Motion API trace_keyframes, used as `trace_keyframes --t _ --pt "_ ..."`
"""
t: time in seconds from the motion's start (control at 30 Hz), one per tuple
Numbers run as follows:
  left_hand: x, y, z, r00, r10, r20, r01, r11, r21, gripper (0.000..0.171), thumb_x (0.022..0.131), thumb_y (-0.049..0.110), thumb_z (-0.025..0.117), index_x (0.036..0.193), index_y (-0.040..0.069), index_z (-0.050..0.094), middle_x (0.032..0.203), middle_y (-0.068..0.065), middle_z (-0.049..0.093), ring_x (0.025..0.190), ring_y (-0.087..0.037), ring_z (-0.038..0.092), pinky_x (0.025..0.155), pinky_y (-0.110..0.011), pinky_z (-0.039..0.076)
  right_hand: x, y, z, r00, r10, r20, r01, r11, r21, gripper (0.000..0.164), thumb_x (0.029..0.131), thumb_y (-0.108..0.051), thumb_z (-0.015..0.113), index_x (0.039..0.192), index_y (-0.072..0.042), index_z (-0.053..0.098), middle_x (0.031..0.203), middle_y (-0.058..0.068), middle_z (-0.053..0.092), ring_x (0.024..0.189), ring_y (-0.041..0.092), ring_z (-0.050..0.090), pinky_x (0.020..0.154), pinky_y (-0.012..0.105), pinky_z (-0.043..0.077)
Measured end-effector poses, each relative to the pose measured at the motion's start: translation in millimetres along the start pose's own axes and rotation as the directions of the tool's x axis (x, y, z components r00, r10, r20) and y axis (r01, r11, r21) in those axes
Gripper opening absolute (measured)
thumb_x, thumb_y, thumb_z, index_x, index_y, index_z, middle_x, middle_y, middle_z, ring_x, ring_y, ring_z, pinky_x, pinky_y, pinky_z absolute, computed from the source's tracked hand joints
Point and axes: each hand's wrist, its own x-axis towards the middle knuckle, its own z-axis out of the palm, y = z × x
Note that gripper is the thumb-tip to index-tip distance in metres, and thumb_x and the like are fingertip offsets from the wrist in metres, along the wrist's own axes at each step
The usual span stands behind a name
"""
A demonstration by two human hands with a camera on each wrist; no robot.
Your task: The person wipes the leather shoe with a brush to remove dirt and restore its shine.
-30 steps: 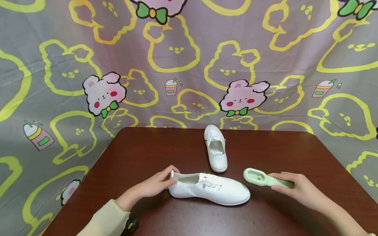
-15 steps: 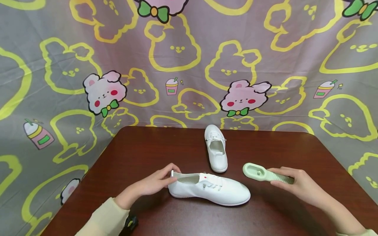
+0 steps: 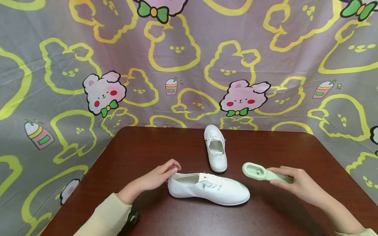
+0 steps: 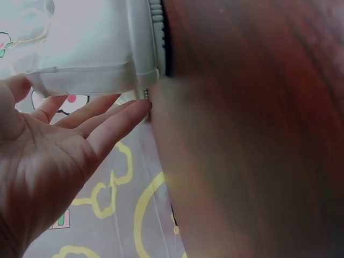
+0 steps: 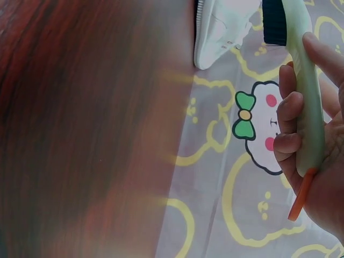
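Observation:
A white lace-up shoe (image 3: 224,193) lies on its sole across the middle of the table, toe to the right. My left hand (image 3: 157,177) hovers at its heel with fingers loosely extended; in the left wrist view the fingertips sit right beside the heel (image 4: 86,37), not wrapped round it. My right hand (image 3: 301,186) grips a pale green brush (image 3: 267,175) by its handle, to the right of the shoe's toe. In the right wrist view the dark bristles (image 5: 274,27) face the table side, and an orange loop (image 5: 302,196) hangs from the handle's end.
A second white shoe (image 3: 218,163) stands behind the first, its toe toward the back edge of the brown table (image 3: 153,144). A patterned grey curtain (image 3: 189,78) hangs close behind and around the table. A small black object (image 3: 134,217) shows by the left sleeve.
My left hand has let go of the shoe's heel, the fingers lifting slightly up off it. The right hand raised the brush a little; the shoes have stayed put.

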Motion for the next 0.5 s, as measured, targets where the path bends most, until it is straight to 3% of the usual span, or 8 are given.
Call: trace_keyframes --t 0.1,0.3,0.5 --pt "3.8 -2.7 -0.3 1.000 -0.011 -0.001 0.011 1.000 -0.003 0.034 0.103 0.033 0.047 0.127 0.008 0.046 0.132 -0.016 0.054 0.121 -0.029 0.052 0.083 -0.044 0.050 0.0 -0.2 0.2 1.000 0.002 0.008 -0.002 1.000 0.009 0.035 0.079 -0.018 0.082 0.112 -0.021 0.073 0.099 -0.006 0.068 0.086 0.003 0.057 0.067 0.017 0.040" --pt "8.4 -5.9 0.1 0.991 -0.128 0.035 0.129 0.991 -0.043 0.046 0.098 0.039 0.056 0.131 0.009 0.046 0.128 -0.012 0.057 0.108 -0.025 0.057 0.067 -0.041 0.053 0.1 -0.8 0.7 1.000 -0.003 0.013 0.003 1.000 0.016 0.035 0.079 -0.018 0.082 0.112 -0.021 0.073 0.097 -0.008 0.067 0.082 0.004 0.056 0.065 0.019 0.040" --pt "10.0 -6.2 0.5 0.985 -0.168 0.051 0.168 0.986 -0.010 0.048 0.092 0.035 0.064 0.130 0.010 0.049 0.106 -0.010 0.058 0.089 -0.021 0.058 0.060 -0.038 0.054 1.0 -0.6 1.3 1.000 -0.002 0.014 0.002 1.000 0.022 0.035 0.079 -0.018 0.082 0.112 -0.022 0.072 0.095 -0.009 0.067 0.083 0.003 0.056 0.066 0.017 0.040"
